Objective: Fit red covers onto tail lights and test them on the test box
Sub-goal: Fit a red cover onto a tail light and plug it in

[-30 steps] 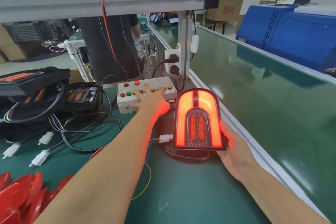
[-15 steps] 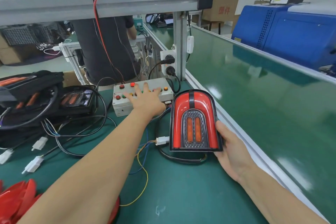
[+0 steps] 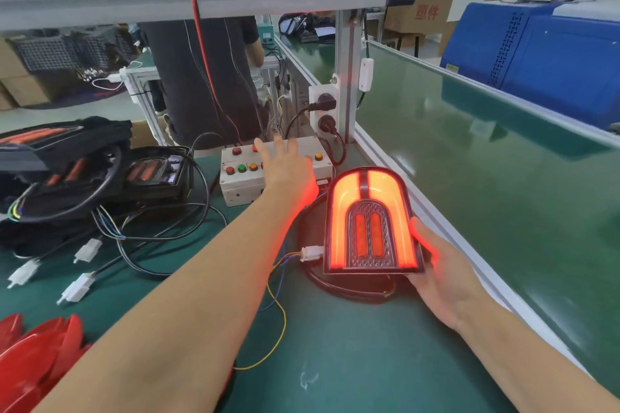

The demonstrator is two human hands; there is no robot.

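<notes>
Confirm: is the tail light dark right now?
No, the tail light glows bright red-orange in the right hand.

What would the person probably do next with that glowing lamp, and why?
Probably press another button on the test box: the left hand lies spread over its buttons, and the tail light, held by the right hand, glows only in its outer band.

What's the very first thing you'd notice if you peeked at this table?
The glowing tail light jumps out first: it shines bright red-orange near the middle of the green bench, held up by the right hand. Next comes the left hand, stretched out with fingers spread over the white test box and its coloured buttons just behind the light. A pile of shiny red covers sits in the near left corner.
</notes>
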